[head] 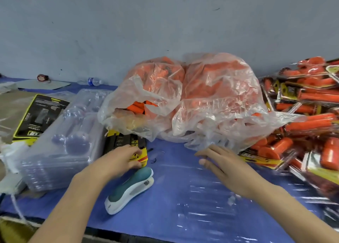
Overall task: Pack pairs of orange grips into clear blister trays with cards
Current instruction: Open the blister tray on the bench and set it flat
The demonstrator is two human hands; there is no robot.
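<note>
My left hand [119, 160] is pinching, I think, a yellow card [140, 156]. My right hand [225, 167] is hovering flat, fingers straight, by the bag of orange grips [183, 99].

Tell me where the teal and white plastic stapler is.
Head view, left of centre: the stapler lies on the blue table cover, just below the left hand pinching yellow-black cards, right of the clear blister trays.

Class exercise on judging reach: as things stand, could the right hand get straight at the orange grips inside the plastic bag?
Probably not directly. The right hand faces the bag where film covers the grips; the visible opening is on its left, nearer the left hand.
</note>
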